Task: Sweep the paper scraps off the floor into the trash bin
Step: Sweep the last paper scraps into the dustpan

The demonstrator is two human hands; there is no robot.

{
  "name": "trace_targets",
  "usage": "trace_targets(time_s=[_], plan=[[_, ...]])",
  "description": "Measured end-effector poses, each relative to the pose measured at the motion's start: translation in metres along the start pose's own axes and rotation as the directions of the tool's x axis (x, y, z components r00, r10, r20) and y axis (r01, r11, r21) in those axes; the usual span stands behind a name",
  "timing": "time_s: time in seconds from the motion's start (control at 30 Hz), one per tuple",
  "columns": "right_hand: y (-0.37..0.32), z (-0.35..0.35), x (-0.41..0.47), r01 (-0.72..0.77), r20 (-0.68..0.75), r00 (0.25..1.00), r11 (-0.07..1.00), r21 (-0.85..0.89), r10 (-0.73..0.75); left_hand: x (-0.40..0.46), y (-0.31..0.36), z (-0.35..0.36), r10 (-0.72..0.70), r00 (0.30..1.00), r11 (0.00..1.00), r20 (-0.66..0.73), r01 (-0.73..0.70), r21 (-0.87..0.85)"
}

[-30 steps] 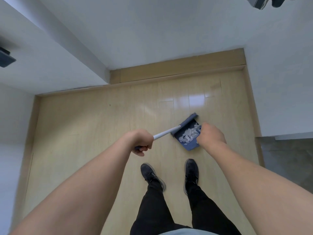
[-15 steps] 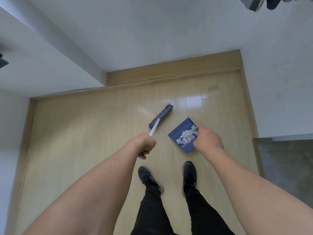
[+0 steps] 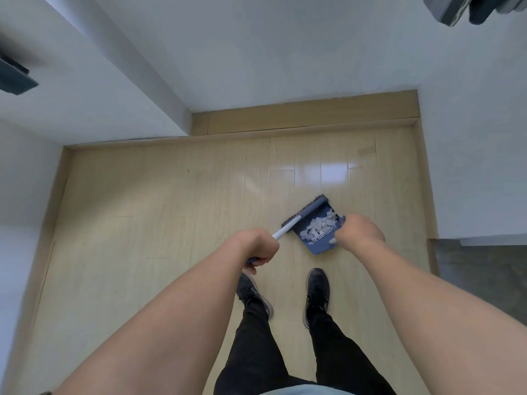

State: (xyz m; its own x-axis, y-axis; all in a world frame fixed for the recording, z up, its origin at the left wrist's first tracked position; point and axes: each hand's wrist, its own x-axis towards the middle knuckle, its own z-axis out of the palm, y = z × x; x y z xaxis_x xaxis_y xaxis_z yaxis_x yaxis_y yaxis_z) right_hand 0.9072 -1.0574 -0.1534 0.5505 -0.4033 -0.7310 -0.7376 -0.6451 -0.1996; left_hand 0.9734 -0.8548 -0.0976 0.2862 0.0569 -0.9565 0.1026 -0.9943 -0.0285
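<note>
Risk entry: paper scraps (image 3: 319,225) are sitting loose in the dustpan (image 3: 315,243), near right on the floor (image 3: 142,223). My right hand (image 3: 360,233) is clamping the pan, my left hand (image 3: 258,246) the broom (image 3: 296,220); tilting is risking spillage. Trash bin unseen.

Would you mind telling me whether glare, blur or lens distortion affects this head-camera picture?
Head view: a bright window-like glare patch sits on the floor beyond the dustpan; the wide lens bends the walls and stretches the forearms; the paper scraps look soft, their edges indistinct.
</note>
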Motion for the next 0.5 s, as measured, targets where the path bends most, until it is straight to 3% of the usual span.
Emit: trace_targets(time_s=[0.27, 0.5], plan=[[-0.001, 0.016, -0.031, 0.029, -0.023, 0.999, 0.997, 0.075, -0.028, -0.039, -0.052, 0.003, -0.024, 0.998, 0.962, -0.061, 0.006, -0.274], [-0.050, 0.034, -0.060, 0.071, -0.065, 0.996, 0.994, 0.086, -0.065, -0.049, -0.098, 0.015, -0.055, 0.990, 0.848, -0.127, -0.021, -0.530]])
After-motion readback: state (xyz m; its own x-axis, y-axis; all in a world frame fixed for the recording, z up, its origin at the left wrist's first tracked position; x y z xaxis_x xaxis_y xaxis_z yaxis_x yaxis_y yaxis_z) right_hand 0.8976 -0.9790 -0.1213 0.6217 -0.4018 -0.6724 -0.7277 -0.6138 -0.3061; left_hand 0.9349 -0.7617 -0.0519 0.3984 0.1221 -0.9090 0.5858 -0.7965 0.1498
